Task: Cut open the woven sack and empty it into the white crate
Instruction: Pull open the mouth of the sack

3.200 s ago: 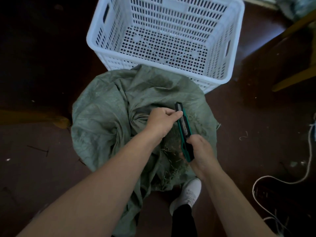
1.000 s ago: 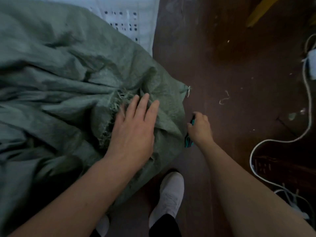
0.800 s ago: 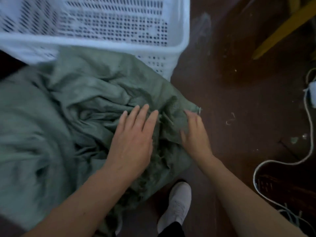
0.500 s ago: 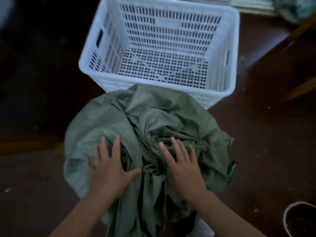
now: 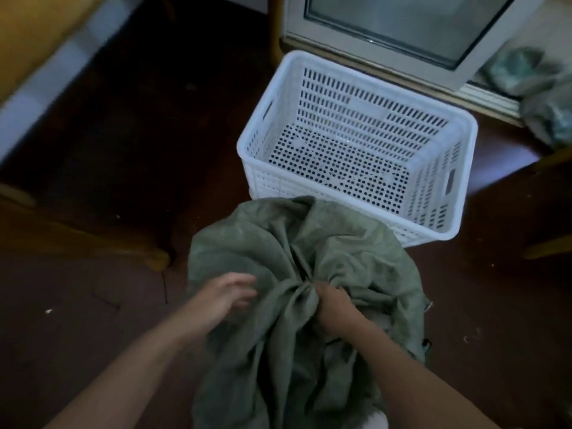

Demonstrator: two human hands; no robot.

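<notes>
The green woven sack (image 5: 278, 243) stands crumpled on the dark floor just in front of the empty white crate (image 5: 439, 218). My right hand (image 5: 335, 306) grips a bunched fold of the sack near its top middle, fingers curled into the cloth. My left hand (image 5: 226, 294) hovers at the sack's left side with fingers loosely spread, blurred, holding nothing. A sliver of the teal cutter (image 5: 426, 345) shows on the floor at the sack's lower right edge.
A white-framed glass door (image 5: 402, 29) stands behind the crate. More green sacks (image 5: 544, 97) lie at the far right. Yellow wooden furniture legs (image 5: 93, 239) sit to the left, and another piece (image 5: 548, 246) at the right. My white shoe (image 5: 376, 421) peeks out under the sack.
The cutter has left my right hand and lies on the floor. Both hands moved onto the sack; my right hand now bunches its cloth. The view has tilted up toward the crate.
</notes>
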